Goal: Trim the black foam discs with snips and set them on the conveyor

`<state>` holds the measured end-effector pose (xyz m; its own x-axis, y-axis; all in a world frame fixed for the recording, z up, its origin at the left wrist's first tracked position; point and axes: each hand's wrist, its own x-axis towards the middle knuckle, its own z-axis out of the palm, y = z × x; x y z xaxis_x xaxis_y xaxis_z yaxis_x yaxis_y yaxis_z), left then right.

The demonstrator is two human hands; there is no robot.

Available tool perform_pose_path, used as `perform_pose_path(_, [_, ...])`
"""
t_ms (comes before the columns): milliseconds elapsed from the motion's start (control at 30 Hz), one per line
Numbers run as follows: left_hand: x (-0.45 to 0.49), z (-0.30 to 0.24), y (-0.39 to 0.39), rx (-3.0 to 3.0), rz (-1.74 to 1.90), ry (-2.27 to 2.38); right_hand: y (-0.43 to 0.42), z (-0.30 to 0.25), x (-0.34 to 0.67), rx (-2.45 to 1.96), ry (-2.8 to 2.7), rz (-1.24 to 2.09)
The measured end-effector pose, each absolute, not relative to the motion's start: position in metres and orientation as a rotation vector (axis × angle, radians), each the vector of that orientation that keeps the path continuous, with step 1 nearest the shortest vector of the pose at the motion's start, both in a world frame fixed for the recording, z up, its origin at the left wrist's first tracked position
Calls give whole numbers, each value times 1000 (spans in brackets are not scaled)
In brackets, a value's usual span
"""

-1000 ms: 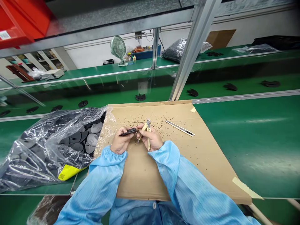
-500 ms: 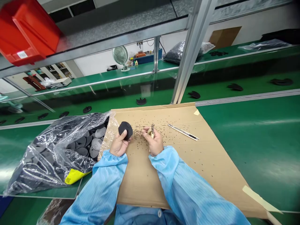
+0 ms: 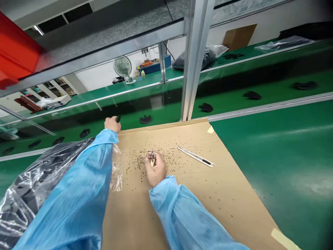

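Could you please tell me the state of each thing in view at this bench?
Left hand: stretched forward beyond the cardboard, at a small black piece; grip unclear.
Right hand: closed around beige-handled cutters.
Cardboard sheet: lying flat, strewn with black specks.
Slim white-and-black tool: lying on the cardboard.
Plastic bag: slack, dark contents showing.
Desk fan: upright on the far bench.

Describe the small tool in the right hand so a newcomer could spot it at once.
On the green workbench lies a big tan cardboard sheet. Near its middle, among scattered black specks, the right hand is closed around a small pale-handled tool, with only its metal tip showing. Unlike the long silver-and-black strip lying loose to its right, this one is held.
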<state>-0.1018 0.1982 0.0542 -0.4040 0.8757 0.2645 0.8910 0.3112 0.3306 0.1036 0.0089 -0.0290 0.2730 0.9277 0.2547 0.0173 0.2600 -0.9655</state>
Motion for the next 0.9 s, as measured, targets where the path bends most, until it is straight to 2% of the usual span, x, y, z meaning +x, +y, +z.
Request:
perform_pose_path(167, [-32,25,240,-1811,-572,-2584,9,-29,104,-1140,-1024,866])
perform_pose_path(300, [11,6,254,-1831,-738,-2704,10,-31,103,-1142,-935,910])
perform_pose_path(467, [22,4,250,-1883,-1012,-2541,11,-34,103,-1158,-948,922])
perform_pose_path(533, [20,10,240,-1888,-1307,-2461,12,-34,103,-1181,-952,896])
perform_pose_path(667, [9,26,202,-1796,-2160,-2345,15,-33,106,-1195,-954,874])
perform_pose_path(900, [-21,36,76,-1451,-3239,-1966,18,-34,110,-1209,-1010,868])
